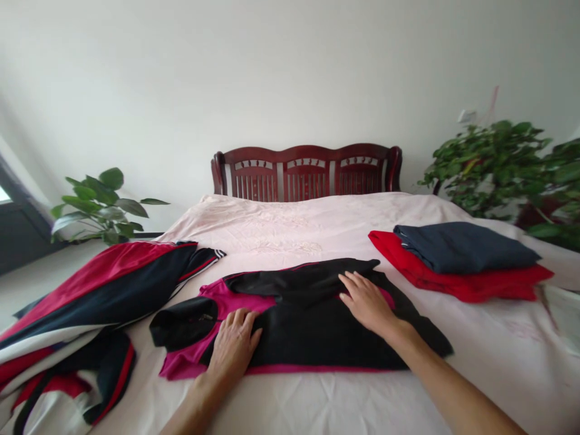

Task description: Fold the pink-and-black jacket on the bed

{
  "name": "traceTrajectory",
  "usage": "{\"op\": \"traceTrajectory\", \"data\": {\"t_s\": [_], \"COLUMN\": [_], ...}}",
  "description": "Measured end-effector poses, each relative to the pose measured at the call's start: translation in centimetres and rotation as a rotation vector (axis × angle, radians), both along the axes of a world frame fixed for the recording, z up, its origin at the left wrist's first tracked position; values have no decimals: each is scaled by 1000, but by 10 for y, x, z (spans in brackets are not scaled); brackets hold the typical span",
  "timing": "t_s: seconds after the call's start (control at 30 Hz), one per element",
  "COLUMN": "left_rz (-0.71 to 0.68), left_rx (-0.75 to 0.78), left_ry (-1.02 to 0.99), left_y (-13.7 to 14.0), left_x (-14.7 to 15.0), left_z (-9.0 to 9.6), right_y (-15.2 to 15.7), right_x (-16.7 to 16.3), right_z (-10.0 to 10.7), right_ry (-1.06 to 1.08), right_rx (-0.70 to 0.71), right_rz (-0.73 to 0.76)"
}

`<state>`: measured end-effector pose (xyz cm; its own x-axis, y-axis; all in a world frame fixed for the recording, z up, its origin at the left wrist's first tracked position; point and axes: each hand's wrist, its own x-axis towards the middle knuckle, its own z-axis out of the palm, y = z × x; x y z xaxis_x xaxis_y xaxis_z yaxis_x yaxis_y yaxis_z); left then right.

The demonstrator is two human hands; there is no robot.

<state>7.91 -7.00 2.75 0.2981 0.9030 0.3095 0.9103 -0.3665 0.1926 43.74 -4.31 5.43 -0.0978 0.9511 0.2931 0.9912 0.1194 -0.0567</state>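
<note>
A black and magenta jacket [312, 332] lies on the bed in front of me, its collar toward the left and its far side folded inward. My left hand [235, 339] rests flat on it near the collar, fingers stretched out. Farther right, my right hand [367, 301] lies on the folded-over black part with its fingers spread. Neither hand grips the cloth. The underside of the jacket is hidden.
On the right, a folded dark blue garment [466, 246] sits on a folded red garment [480, 285]. Loose red, navy and white clothing [104, 290] spreads over the left. A pale pink sheet [290, 226] covers the bed below a wooden headboard [306, 173]. Plants [102, 205] flank it.
</note>
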Motion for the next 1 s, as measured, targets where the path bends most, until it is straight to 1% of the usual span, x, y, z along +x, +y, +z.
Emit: {"op": "traceTrajectory", "data": {"t_s": [0.07, 0.13, 0.23, 0.3, 0.43, 0.5, 0.57, 0.67, 0.73, 0.83, 0.9, 0.93, 0.97, 1.0], "left_rz": [-42, -110, -232, -338, -540, -589, -609, -585, -506, -273, -98, -44, -26, -48], "left_rx": [12, 36, 82, 129, 246, 278, 278, 207, 105, -89, -178, -186, -159, -101], "left_ry": [-20, -41, -48, -58, -97, -107, -127, -194, -284, -494, -573, -547, -470, -352], "left_y": [-3, -7, -11, -12, -14, -16, -19, -24, -26, -20, -8, 0, 9, 17], "left_x": [-2, -2, -3, -4, -3, -2, -1, -1, -2, 1, 8, 13, 19, 25], "left_z": [0, 2, 5, 5, 5, 6, 7, 9, 11, 19, 28, 33, 38, 44], "right_y": [-22, -40, -52, -53, -52, -53, -54, -56, -58, -63, -65, -66, -65, -65], "right_x": [-14, -25, -33, -34, -34, -34, -33, -30, -27, -26, -26, -26, -26, -26], "right_z": [-9, -23, -36, -34, -18, -13, -13, -15, -16, -14, -15, -17, -19, -22], "right_ry": [34, 65, 99, 120, 145, 148, 152, 209, 286, 390, 416, 415, 409, 401], "right_rx": [73, 100, 101, 83, 67, 76, 97, 200, 288, 355, 362, 359, 352, 341], "right_rz": [44, 33, -1, -12, -33, -37, -6, 104, 192, 310, 355, 362, 359, 350]}}
